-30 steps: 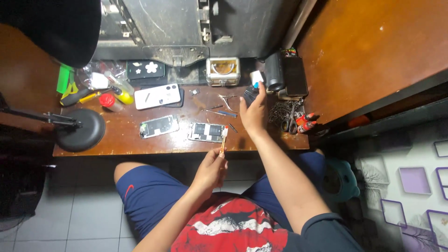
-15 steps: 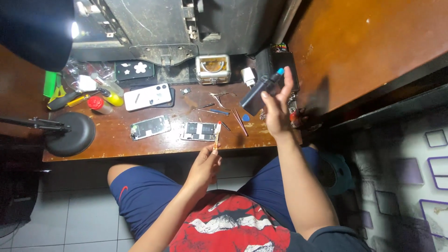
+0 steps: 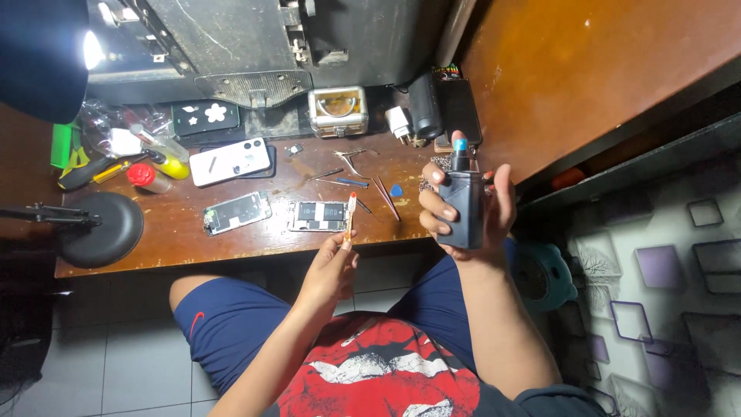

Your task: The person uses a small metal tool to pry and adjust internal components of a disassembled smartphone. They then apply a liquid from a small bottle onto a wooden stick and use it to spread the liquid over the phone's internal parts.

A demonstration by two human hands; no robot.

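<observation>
My right hand grips a dark box-shaped device with a blue tip, upright, in front of the table's near edge. My left hand pinches a thin screwdriver with a light handle and red end, its tip pointing up over the table's edge. Just beyond it lie two opened phones with their insides showing. Tweezers and slim tools and a blue pick are scattered on the wood between my hands.
A white phone back, a dark case with a flower, a small metal-edged box, a black lamp base, bottles and hand tools crowd the brown table. A large dark machine stands behind.
My right hand lifted the dark device from the table's right end and brought it toward me, turning it upright. My left hand stayed at the table's edge with the screwdriver.
</observation>
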